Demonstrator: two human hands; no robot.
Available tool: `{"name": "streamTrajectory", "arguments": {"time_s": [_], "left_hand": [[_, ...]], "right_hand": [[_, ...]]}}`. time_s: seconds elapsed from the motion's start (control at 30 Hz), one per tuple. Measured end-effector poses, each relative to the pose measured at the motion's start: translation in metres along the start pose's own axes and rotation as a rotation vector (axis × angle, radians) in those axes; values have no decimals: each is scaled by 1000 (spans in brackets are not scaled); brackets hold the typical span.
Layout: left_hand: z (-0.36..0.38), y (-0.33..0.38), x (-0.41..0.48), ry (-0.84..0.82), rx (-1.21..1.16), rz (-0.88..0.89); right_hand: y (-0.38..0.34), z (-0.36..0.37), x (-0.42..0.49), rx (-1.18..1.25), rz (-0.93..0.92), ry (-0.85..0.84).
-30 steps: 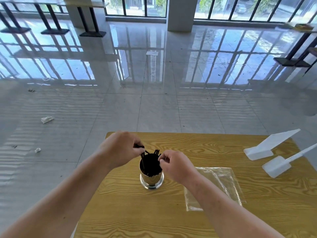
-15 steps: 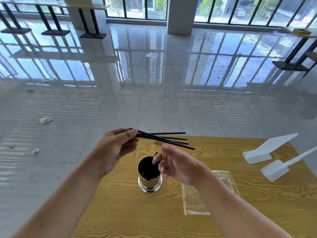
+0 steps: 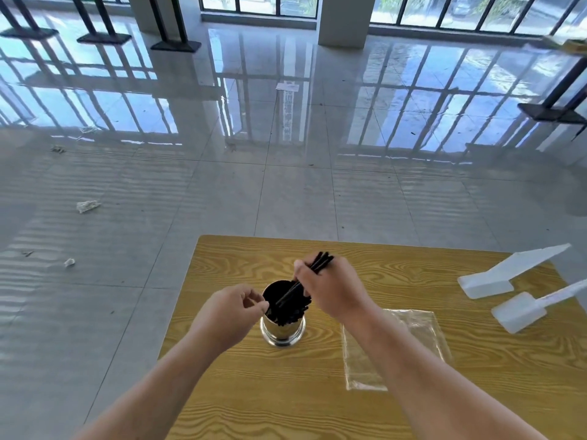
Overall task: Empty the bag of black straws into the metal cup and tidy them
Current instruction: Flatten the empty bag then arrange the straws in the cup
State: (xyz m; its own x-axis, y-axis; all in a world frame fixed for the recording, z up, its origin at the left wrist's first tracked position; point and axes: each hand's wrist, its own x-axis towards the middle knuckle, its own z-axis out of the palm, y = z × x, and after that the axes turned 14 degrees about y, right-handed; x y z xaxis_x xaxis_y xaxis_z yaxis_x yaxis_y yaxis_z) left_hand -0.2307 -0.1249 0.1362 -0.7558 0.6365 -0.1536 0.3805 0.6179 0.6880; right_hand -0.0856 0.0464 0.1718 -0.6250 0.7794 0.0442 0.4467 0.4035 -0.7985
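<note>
Since half a second ago the straws (image 3: 319, 263) pass to the right hand (image 3: 330, 289), gripped, tips entering the cup (image 3: 282, 330); the left hand (image 3: 233, 309), loosely curled, should steady its rim.

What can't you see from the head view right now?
- Metal cup interior: hidden by black straws.
- Left hand fingertips: curled at the rim, grip unclear.
- Plastic bag: near corner hidden under the right forearm.
- Right hand palm: faces away.
</note>
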Motion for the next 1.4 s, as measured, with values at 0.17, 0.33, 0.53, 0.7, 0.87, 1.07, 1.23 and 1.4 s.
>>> {"name": "streamTrajectory", "arguments": {"time_s": [0.17, 0.33, 0.53, 0.7, 0.87, 1.07, 1.23, 1.4], "left_hand": [[23, 1, -6, -48, 277, 208], [45, 4, -6, -89, 379, 336], [47, 9, 0, -23, 488, 498], [30, 21, 8, 22, 499, 596], [-3, 38, 17, 106, 365, 583], [-49, 56, 25, 209, 208, 456], [-93, 59, 32, 360, -94, 313], [-85, 57, 25, 395, -816, -66]], "right_hand": [[12, 23, -4, -203, 53, -231], [33, 5, -11, -159, 97, -76], [47, -9, -20, -114, 116, -77], [50, -7, -24, -102, 83, -60], [45, -3, -21, -86, 84, -54], [36, -1, -20, 12, 92, -29], [33, -9, -18, 99, 154, 50], [21, -10, -16, 184, 233, -40]]}}
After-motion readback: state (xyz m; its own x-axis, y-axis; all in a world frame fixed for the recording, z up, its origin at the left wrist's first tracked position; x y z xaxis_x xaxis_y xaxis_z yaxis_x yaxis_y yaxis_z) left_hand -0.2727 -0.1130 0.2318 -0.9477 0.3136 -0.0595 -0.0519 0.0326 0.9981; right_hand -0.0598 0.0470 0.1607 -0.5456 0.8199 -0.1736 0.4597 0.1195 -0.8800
